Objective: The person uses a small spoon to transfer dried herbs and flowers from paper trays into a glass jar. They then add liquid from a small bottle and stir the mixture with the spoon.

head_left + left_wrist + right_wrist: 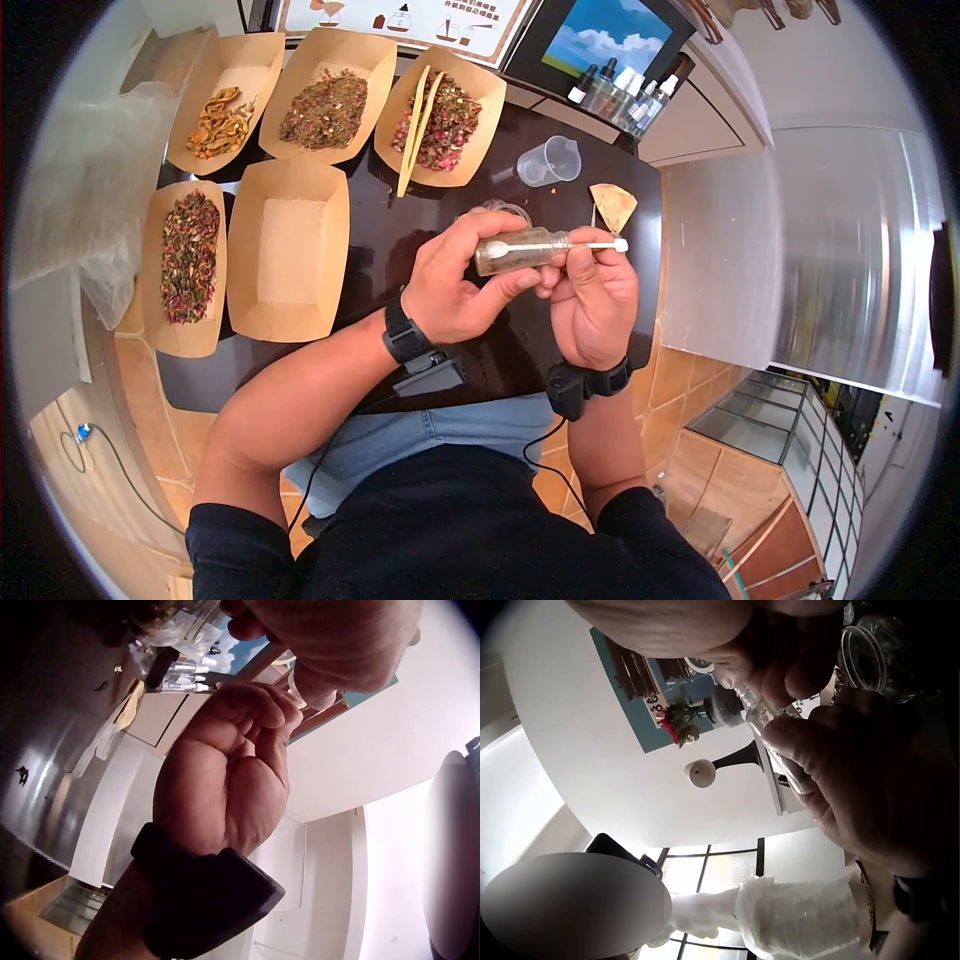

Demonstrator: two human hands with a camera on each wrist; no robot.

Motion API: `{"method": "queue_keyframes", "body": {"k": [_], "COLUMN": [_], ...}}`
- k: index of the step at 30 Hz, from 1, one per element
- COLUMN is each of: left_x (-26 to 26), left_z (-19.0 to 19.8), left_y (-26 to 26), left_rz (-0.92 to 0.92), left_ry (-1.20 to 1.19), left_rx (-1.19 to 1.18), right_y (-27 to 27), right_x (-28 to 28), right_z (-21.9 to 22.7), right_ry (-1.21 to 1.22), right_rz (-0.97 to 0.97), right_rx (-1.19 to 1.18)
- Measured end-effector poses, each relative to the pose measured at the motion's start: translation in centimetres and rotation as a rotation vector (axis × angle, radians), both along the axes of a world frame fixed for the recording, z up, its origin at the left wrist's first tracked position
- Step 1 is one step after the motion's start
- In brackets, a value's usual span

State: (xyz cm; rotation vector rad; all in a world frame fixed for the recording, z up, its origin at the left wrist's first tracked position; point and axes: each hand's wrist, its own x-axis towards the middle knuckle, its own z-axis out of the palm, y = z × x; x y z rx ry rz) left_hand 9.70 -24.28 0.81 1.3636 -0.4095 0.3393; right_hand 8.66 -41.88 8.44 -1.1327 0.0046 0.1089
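Note:
My left hand (450,280) grips a small clear glass bottle (510,256) tilted nearly level, its neck to the right. Brownish bits show through the glass in the right wrist view, where this bottle (786,761) slants between fingers. A thin white stick (603,245) runs through the neck, with a wider white end inside and a knob outside. Thumb and fingers of my right hand (600,310) pinch that stick close to the neck. Behind the left hand, partly hidden, stands a clear round jar (864,660).
On the dark table (390,370) sit paper trays of dried petals and herbs, one tray (290,250) bare. Yellow tongs (415,135) lie across another. A clear measuring cup (550,162) and a tan paper piece (612,206) are beyond the right hand. Small bottles (620,95) line the back right.

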Motion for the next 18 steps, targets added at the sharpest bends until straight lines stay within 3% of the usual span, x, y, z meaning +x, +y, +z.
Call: {"method": "queue_keyframes", "body": {"k": [18], "left_x": [0.4], "left_z": [0.5], "left_y": [0.5], "left_rz": [-0.010], "left_ry": [-0.032], "left_rx": [-0.004], "right_y": [-1.7], "right_x": [0.7], "right_z": [-0.2], "right_ry": [-0.083], "right_rz": [0.007], "right_rx": [-0.014]}}
